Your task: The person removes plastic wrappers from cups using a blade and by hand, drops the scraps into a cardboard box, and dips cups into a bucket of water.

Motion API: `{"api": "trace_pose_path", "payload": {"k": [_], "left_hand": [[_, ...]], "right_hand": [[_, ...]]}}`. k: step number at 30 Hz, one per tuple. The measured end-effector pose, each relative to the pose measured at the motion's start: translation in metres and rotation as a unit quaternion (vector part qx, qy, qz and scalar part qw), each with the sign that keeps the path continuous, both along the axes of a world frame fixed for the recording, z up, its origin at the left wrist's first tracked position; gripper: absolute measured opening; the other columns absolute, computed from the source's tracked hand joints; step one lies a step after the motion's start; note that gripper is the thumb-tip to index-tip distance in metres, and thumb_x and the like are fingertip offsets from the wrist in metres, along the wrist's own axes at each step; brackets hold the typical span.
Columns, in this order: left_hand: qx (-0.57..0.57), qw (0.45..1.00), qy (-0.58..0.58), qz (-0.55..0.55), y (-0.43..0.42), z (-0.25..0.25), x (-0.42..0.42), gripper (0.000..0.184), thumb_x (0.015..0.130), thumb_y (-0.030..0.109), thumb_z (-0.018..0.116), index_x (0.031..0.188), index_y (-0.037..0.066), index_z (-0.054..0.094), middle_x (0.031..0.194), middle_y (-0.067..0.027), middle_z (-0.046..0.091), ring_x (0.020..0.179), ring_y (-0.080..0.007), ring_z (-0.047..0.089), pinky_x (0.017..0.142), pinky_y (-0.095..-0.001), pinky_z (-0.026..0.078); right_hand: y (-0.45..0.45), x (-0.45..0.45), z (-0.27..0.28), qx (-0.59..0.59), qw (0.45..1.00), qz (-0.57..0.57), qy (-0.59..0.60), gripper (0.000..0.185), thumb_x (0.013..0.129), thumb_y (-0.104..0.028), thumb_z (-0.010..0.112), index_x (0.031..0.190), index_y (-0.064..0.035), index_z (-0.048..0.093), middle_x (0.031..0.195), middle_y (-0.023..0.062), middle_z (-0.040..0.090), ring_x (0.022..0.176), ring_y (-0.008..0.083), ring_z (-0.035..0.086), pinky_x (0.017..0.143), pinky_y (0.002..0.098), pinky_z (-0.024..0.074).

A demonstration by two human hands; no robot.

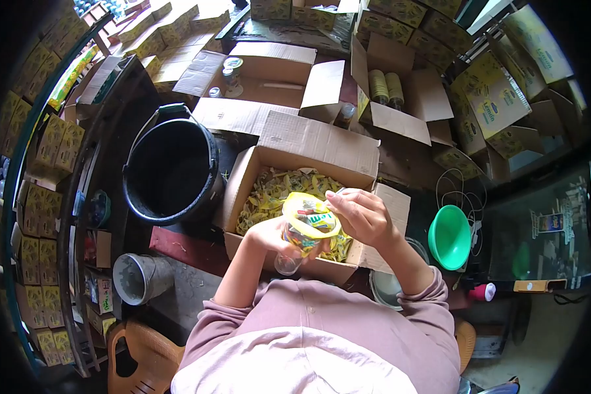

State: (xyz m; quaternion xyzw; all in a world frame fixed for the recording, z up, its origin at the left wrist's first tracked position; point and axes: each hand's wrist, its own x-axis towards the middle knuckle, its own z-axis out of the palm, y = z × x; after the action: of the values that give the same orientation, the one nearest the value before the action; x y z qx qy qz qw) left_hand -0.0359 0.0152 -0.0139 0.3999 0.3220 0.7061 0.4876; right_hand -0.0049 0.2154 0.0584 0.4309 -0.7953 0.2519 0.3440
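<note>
A clear plastic jar with a yellow rim (310, 217), holding small yellow and green wrapped packets, is tilted in my left hand (274, 238), whose fingers wrap round its side. Just right of the rim is my right hand (361, 214), its fingers pinched together; whatever they hold is too small to make out. Both hands are over an open cardboard box (318, 142) filled with many small yellow packets (289, 184). Beneath the jar, a clear rounded piece (287, 264) shows near the box's front edge.
A black bucket (171, 172) stands left of the box, a grey bucket (140, 278) lower left. A green bowl (450, 238) is at the right. Behind are open cartons (279, 59) with jars (230, 79). An orange chair (141, 358) is lower left.
</note>
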Motion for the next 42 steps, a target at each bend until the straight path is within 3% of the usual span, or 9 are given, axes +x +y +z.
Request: {"api": "trace_pose_path", "payload": {"k": [3, 4, 7, 10, 13, 14, 17, 24, 42], "left_hand": [[-0.064, 0.995, -0.059, 0.052, 0.001, 0.006, -0.003, 0.068, 0.064, 0.016, 0.071, 0.122, -0.001, 0.039, 0.099, -0.0094, 0.057, 0.08, -0.0137, 0.058, 0.066, -0.0268, 0.05], [-0.098, 0.986, -0.047, 0.127, 0.0, 0.009, -0.002, 0.079, 0.063, 0.017, 0.071, 0.128, 0.0, 0.03, 0.111, -0.0112, 0.05, 0.094, -0.0161, 0.054, 0.077, -0.0297, 0.048], [-0.141, 0.938, 0.037, 0.315, 0.002, 0.01, 0.003, 0.08, 0.063, 0.016, 0.071, 0.129, -0.001, 0.029, 0.12, -0.0113, 0.042, 0.11, -0.0177, 0.042, 0.096, -0.0317, 0.035], [-0.124, 0.892, 0.174, 0.399, 0.007, 0.029, 0.009, 0.071, 0.064, 0.016, 0.071, 0.123, -0.001, 0.035, 0.112, -0.0132, 0.049, 0.105, -0.0202, 0.049, 0.091, -0.0318, 0.04], [-0.174, 0.788, 0.306, 0.505, 0.016, 0.041, 0.028, 0.063, 0.063, 0.016, 0.074, 0.114, 0.0, 0.04, 0.102, -0.0151, 0.056, 0.096, -0.024, 0.057, 0.085, -0.0327, 0.044], [-0.185, 0.734, 0.333, 0.562, 0.022, 0.046, 0.034, 0.061, 0.062, 0.015, 0.077, 0.11, 0.001, 0.043, 0.094, -0.0148, 0.059, 0.088, -0.0269, 0.061, 0.078, -0.0334, 0.048], [-0.193, 0.701, 0.332, 0.601, 0.022, 0.046, 0.04, 0.061, 0.062, 0.013, 0.077, 0.111, 0.001, 0.043, 0.096, -0.0134, 0.06, 0.088, -0.0246, 0.062, 0.076, -0.0325, 0.049], [-0.18, 0.681, 0.338, 0.624, 0.024, 0.048, 0.05, 0.059, 0.064, 0.011, 0.076, 0.111, 0.001, 0.043, 0.096, -0.014, 0.061, 0.087, -0.0249, 0.063, 0.074, -0.0326, 0.05], [-0.202, 0.765, 0.332, 0.513, 0.02, 0.045, 0.047, 0.06, 0.061, 0.01, 0.075, 0.111, -0.002, 0.044, 0.096, -0.0158, 0.061, 0.088, -0.0271, 0.062, 0.077, -0.0328, 0.049]], "right_hand": [[0.005, -0.002, -0.002, -0.007, 0.999, -0.035, -0.01, 0.042, 0.067, 0.001, 0.062, 0.108, 0.0059, 0.056, 0.075, 0.0074, 0.06, 0.067, 0.018, 0.061, 0.066, 0.0305, 0.0528], [0.009, -0.001, -0.003, 0.001, 0.998, -0.055, -0.004, 0.044, 0.067, 0.002, 0.062, 0.11, 0.0054, 0.055, 0.074, 0.0072, 0.059, 0.066, 0.0181, 0.06, 0.065, 0.0306, 0.0525], [0.013, 0.0, -0.006, 0.016, 0.996, -0.084, 0.009, 0.049, 0.067, 0.002, 0.061, 0.115, 0.0036, 0.053, 0.071, 0.0063, 0.058, 0.064, 0.0176, 0.058, 0.063, 0.0304, 0.0512], [0.012, 0.001, -0.006, 0.03, 0.995, -0.096, 0.018, 0.049, 0.068, 0.0, 0.062, 0.116, 0.0035, 0.052, 0.071, 0.0046, 0.058, 0.064, 0.0159, 0.058, 0.062, 0.0295, 0.0508], [0.006, 0.005, 0.001, 0.044, 0.994, -0.092, 0.027, 0.05, 0.069, -0.002, 0.064, 0.117, 0.0034, 0.052, 0.071, 0.0036, 0.059, 0.065, 0.0147, 0.058, 0.063, 0.0285, 0.0512], [0.003, 0.005, 0.003, 0.039, 0.995, -0.085, 0.036, 0.05, 0.069, -0.003, 0.064, 0.117, 0.0034, 0.052, 0.072, 0.0034, 0.059, 0.065, 0.0144, 0.059, 0.063, 0.0283, 0.0513], [-0.001, 0.005, 0.007, 0.034, 0.995, -0.073, 0.058, 0.05, 0.07, -0.004, 0.065, 0.117, 0.0033, 0.052, 0.072, 0.0032, 0.06, 0.066, 0.0136, 0.059, 0.064, 0.0277, 0.0518], [0.001, 0.014, 0.015, 0.043, 0.994, -0.081, 0.058, 0.048, 0.07, -0.004, 0.064, 0.116, 0.004, 0.053, 0.072, 0.0042, 0.061, 0.064, 0.0132, 0.06, 0.063, 0.0278, 0.0517], [0.011, 0.02, 0.006, 0.054, 0.994, -0.073, 0.058, 0.052, 0.068, -0.002, 0.063, 0.118, 0.0065, 0.051, 0.065, 0.0028, 0.057, 0.06, 0.0118, 0.056, 0.061, 0.0277, 0.0499]]}}
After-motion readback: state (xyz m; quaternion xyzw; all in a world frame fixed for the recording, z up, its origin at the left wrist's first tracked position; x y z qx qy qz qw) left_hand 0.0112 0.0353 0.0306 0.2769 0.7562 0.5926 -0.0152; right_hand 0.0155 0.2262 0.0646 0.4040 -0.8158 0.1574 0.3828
